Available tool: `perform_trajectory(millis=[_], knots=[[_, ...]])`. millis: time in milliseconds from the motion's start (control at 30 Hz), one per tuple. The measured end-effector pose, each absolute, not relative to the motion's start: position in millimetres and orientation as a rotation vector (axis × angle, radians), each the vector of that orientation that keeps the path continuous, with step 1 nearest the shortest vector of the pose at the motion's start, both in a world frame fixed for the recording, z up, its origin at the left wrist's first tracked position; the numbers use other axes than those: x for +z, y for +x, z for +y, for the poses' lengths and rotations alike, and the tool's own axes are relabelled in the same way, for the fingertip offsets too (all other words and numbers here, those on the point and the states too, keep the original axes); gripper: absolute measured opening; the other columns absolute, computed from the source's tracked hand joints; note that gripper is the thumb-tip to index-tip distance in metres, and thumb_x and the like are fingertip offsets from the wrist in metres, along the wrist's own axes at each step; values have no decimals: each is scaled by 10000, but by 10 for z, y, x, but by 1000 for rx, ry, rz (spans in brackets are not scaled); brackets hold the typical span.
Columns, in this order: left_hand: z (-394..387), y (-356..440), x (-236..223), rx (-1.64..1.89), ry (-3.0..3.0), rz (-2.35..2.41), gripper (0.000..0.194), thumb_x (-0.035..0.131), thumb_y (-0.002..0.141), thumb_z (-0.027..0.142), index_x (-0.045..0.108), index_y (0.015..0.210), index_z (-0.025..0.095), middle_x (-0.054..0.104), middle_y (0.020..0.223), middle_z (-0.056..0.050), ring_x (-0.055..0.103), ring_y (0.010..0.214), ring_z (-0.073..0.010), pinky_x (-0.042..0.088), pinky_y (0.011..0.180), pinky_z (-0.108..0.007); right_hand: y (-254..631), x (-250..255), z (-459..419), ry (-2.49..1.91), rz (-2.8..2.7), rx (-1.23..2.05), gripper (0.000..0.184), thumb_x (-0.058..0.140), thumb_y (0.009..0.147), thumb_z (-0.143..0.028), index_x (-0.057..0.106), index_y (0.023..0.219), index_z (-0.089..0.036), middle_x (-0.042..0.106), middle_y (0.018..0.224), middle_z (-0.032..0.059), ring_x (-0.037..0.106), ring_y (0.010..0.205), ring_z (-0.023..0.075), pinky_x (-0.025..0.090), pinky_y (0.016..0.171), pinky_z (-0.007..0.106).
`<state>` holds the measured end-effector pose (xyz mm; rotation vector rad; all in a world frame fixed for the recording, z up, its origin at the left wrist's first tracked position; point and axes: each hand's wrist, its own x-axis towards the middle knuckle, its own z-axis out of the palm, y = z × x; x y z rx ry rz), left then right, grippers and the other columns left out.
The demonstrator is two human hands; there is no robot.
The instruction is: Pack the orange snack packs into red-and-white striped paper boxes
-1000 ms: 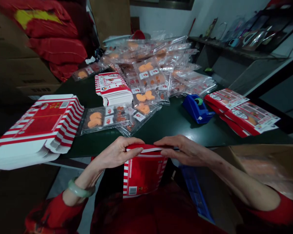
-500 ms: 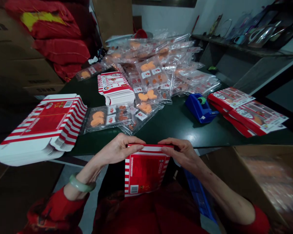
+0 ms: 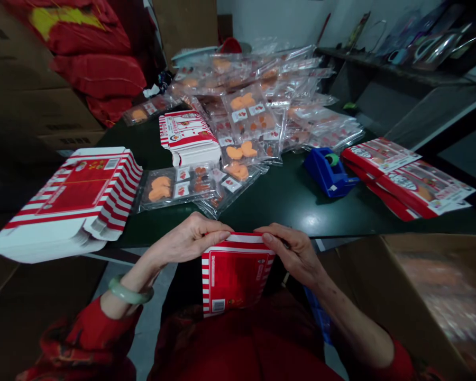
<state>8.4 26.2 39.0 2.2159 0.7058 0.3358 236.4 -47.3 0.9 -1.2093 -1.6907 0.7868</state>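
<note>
A red box with white stripes (image 3: 234,278) stands upright on my lap, below the near edge of the dark green table (image 3: 285,203). My left hand (image 3: 190,243) pinches the box's top edge at its left corner, thumb in front and fingers over the top. The top right corner is gripped the same way by my right hand (image 3: 293,251). Both hands are closed on the box. A pale green bangle (image 3: 129,293) circles my left wrist.
A stack of flat striped cartons (image 3: 69,203) overhangs the table's left edge; a smaller stack (image 3: 188,137) lies further back. Clear packets of orange pieces (image 3: 174,188) cover the middle and far side. A blue tape dispenser (image 3: 329,172), finished red boxes (image 3: 408,180) and an open cardboard carton (image 3: 432,296) are at right.
My hands have drawn closer together along the box's top edge and the top flap now lies shut. The view has tipped slightly downward.
</note>
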Motion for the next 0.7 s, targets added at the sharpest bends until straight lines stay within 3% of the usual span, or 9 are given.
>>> perform_trajectory(millis=[167, 333, 500, 700], knots=[[236, 72, 393, 353, 2293, 638, 337, 372, 959, 250, 662, 1059, 111, 671, 744, -20, 553, 586, -94, 420, 571, -180, 2332, -35, -485, -1224, -1678, 730, 234, 473, 906, -258, 691, 883, -176, 647, 711, 18, 585, 641, 123, 449, 580, 231], [144, 2, 222, 606, 2473, 611, 310, 348, 955, 182, 603, 1112, 103, 709, 973, -112, 675, 850, -164, 517, 735, -249, 2252, -195, -483, -1181, -1662, 575, 261, 423, 930, -257, 673, 912, -182, 631, 728, 21, 585, 654, 133, 455, 592, 245], [55, -71, 29, 860, 2672, 611, 305, 342, 954, 163, 541, 1178, 105, 699, 955, -118, 678, 857, -168, 560, 745, -281, 2174, -388, -464, -1174, -1631, 402, 310, 357, 949, -264, 656, 928, -187, 645, 737, 41, 604, 668, 158, 472, 618, 280], [-32, -46, -98, 1070, 2714, 599, 310, 389, 943, 185, 501, 1222, 106, 684, 970, -132, 658, 880, -184, 569, 756, -317, 2110, -451, -457, -1055, -1670, 289, 246, 364, 934, -220, 577, 1052, -187, 642, 827, 68, 610, 717, 171, 489, 630, 302]])
